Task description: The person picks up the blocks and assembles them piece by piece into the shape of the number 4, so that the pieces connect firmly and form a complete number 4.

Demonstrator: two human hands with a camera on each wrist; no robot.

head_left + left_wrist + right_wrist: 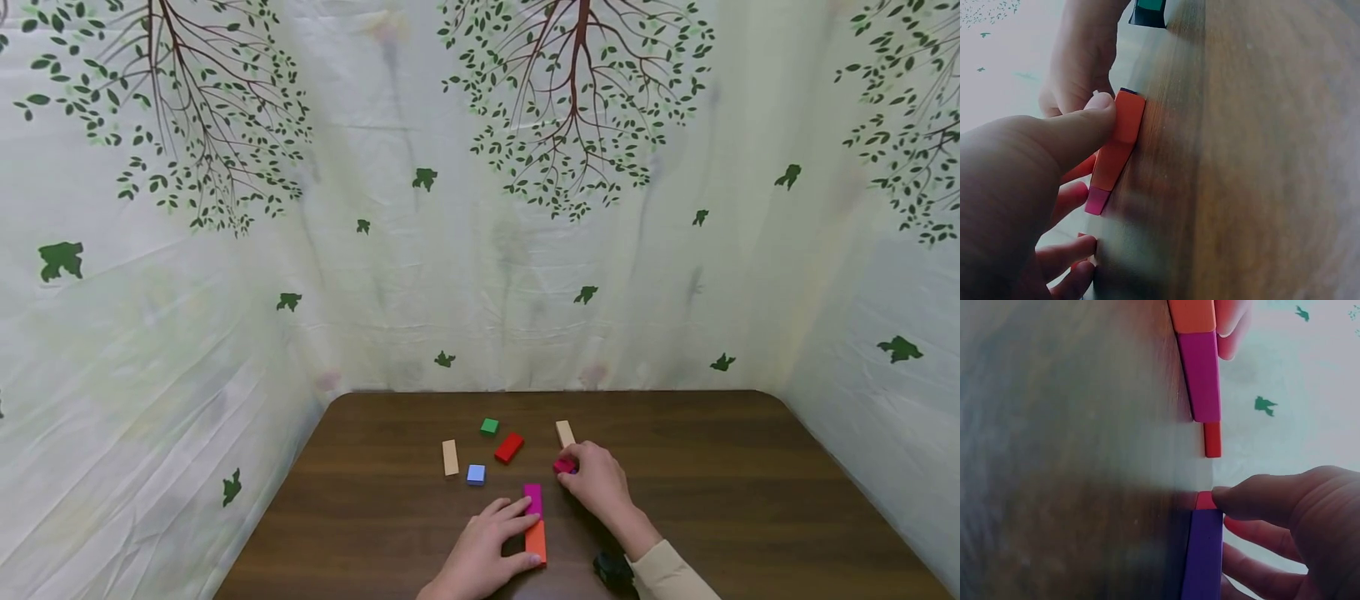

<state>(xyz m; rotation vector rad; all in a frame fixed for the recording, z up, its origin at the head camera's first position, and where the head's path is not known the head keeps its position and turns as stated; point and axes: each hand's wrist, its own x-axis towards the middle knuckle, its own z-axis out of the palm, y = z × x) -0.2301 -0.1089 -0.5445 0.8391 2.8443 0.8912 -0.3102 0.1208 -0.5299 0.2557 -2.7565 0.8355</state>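
Note:
My left hand [491,550] touches an orange block [536,543] with its thumb, and its fingers reach over to a magenta block [532,497]. These two blocks lie end to end in a line. To the right and farther back, my right hand [600,483] pinches a crimson block [562,466] between thumb and fingers. In the right wrist view a purple block [1204,550] lies against the crimson block [1205,500], beside the curled fingers. The right hand hides part of both in the head view.
Behind the hands lie a blue block [476,475], a red block [509,448], a green block [490,427] and two beige blocks, one left [450,458] and one right [566,433]. A black device [613,572] sits by the right wrist. Tree-printed cloth [510,333] surrounds the brown table [712,500].

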